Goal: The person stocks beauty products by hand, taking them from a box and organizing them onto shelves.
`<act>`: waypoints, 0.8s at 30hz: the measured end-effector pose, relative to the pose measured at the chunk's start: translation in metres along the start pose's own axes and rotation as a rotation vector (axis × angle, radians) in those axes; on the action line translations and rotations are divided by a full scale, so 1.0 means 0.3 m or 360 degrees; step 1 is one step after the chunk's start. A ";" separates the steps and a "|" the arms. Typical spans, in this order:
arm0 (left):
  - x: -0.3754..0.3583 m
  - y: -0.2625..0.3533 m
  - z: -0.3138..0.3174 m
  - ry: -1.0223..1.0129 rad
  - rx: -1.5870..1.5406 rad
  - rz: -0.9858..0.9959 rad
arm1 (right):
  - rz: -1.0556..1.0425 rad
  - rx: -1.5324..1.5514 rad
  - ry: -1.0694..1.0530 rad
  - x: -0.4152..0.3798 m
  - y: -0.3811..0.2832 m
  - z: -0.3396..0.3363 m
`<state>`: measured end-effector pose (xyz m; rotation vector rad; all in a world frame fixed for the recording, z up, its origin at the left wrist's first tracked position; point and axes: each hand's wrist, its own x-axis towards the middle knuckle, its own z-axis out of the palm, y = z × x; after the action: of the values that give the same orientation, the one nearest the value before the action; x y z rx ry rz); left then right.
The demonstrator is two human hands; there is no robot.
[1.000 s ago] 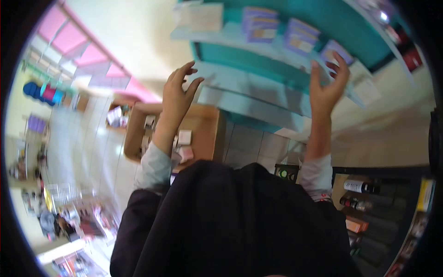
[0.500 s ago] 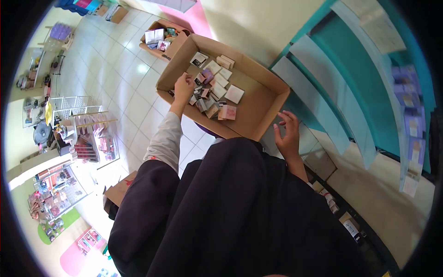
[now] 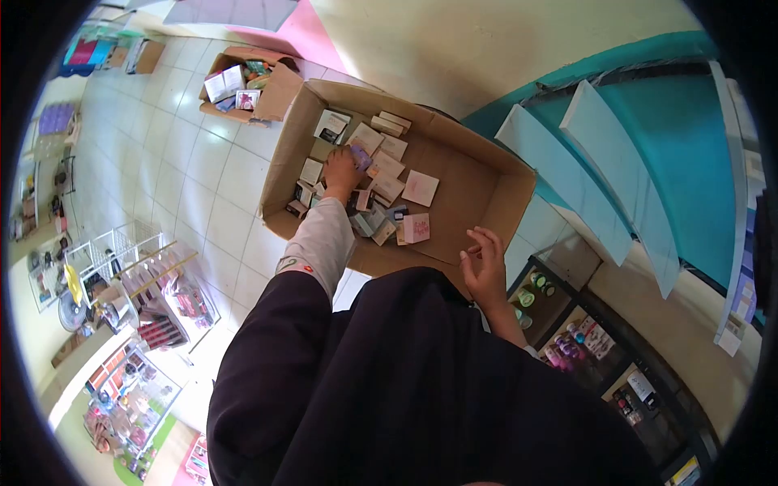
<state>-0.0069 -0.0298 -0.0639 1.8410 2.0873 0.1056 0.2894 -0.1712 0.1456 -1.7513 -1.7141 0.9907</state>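
A large open cardboard box (image 3: 478,154) holds many small cartons, mostly on its left side. My left hand (image 3: 343,172) reaches down among them, beside a purple carton (image 3: 361,158); its fingers are curled, and what they grip, if anything, is hidden. Near the front wall of the box, toward its right corner, my right hand (image 3: 485,263) hovers with fingers apart and nothing in it. A square pale carton (image 3: 421,188) lies on the box floor, and a pink carton (image 3: 416,228) is closer to the front.
Beyond the box on the tiled floor sits a smaller filled carton box (image 3: 278,89). White slanted shelves (image 3: 624,170) on a teal wall stand at the right. Below them is a dark shelf unit (image 3: 600,344) with goods. Display racks (image 3: 142,267) are at the left.
My left hand has moved from the left wall of the box to the cartons near the purple one. The view has shifted, and more of the dark shelf unit shows.
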 end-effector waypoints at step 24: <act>-0.427 0.673 -0.601 0.0314 -0.1490 0.0915 | 0.0045 0.1243 0.0219 0.070 -0.196 -0.131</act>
<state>0.1400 -0.0923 0.1895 1.7292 1.1553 1.2075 0.2818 -0.1398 0.2119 -1.2802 -1.0027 1.2873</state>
